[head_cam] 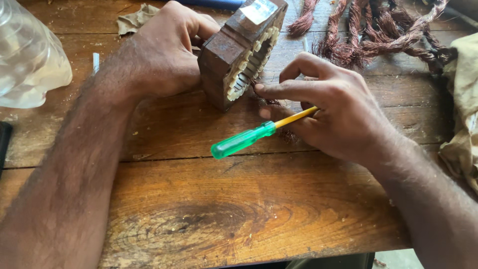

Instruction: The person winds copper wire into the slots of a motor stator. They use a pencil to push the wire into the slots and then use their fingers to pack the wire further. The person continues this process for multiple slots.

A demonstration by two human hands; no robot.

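While your left hand [167, 52] is gripping the heavy, rigid stator [242, 50], your right hand [328, 112] is pinching its wire beside it, screwdriver [254, 135] tucked in.

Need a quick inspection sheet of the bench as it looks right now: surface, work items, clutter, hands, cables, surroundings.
Surface: worn wooden table, scuffed, small debris.
Job's things: square brown motor stator, tilted on edge; green-handled screwdriver.
Clutter: clear plastic bottle at left; cloth scraps; beige rag at right.
Hands: left hand grips the stator; right hand holds the screwdriver, fingertips at the slots.
Cables: copper wire bundles at the far edge.
Surroundings: nothing seen.
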